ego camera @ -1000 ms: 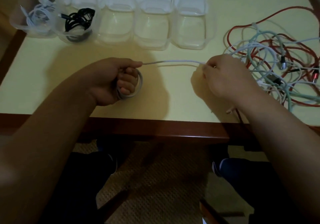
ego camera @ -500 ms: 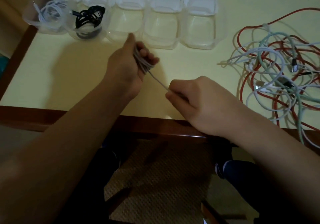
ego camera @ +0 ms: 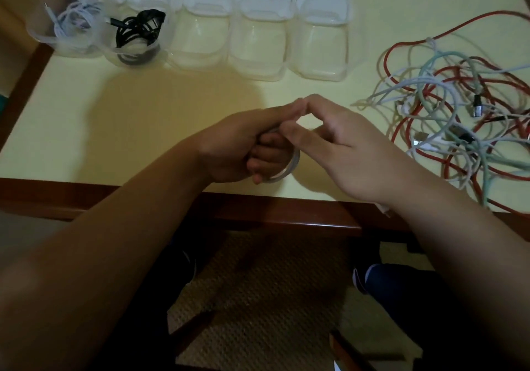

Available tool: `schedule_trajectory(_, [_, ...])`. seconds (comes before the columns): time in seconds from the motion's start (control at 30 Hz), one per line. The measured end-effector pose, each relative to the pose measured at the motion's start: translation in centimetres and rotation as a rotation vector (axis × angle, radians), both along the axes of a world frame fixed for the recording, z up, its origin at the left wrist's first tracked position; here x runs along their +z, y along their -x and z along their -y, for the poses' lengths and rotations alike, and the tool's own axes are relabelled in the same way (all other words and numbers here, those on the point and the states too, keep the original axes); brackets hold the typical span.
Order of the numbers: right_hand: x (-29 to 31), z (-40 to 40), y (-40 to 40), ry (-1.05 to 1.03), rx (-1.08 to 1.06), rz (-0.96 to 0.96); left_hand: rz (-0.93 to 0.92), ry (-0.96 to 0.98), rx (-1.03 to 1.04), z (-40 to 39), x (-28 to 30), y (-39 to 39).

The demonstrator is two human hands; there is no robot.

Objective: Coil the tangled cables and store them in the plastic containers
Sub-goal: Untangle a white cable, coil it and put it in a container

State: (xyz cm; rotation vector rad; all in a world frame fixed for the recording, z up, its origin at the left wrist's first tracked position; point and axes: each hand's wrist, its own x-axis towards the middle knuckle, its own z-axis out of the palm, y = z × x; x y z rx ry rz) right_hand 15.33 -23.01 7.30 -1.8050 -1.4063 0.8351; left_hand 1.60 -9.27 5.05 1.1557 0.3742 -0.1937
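The pale yellow tabletop with a dark wood rim (ego camera: pixel 143 129) carries everything. At its right side sprawls the loose tangle of red, white and pale green cables (ego camera: pixel 459 118), well apart from the row of clear plastic containers (ego camera: pixel 258 40) along the far edge. Of that row, the leftmost tub holds a coiled white cable (ego camera: pixel 73 20), the next a coiled black cable (ego camera: pixel 137 30), and the three to their right look empty.

Near the front edge, the left hand (ego camera: pixel 238 146) curls its fingers round a small coil of white cable (ego camera: pixel 289 167), whose loop stands roughly upright and bulges out toward the right hand. The right hand (ego camera: pixel 350 146) sits just beside it, fingers fairly straight, index tip touching the left index tip above the coil, thumb pressed near the coil's top; whether it pinches the cable's tail there cannot be told.

The coil looks nearly finished. The nearest empty container lies straight ahead and slightly left of the left hand, so that hand seems better placed to drop it in.
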Motion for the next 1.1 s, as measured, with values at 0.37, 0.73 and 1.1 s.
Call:
schedule_trajectory(0.37, [-1.0,-0.9,-1.3,0.125,0.116,-0.011,0.052,0.202,-0.147,-0.2,-0.5,0.1])
schedule_trajectory(0.73, [-0.2,-0.4,-3.1,0.089,0.164,-0.125,0.155,0.339,-0.155,-0.1,-1.9,-0.6])
schedule_trajectory(1.1, [-0.8,-0.9,-3.8,0.115,0.073,0.088,-0.106,-0.088,0.353,1.5,0.4,-2.5])
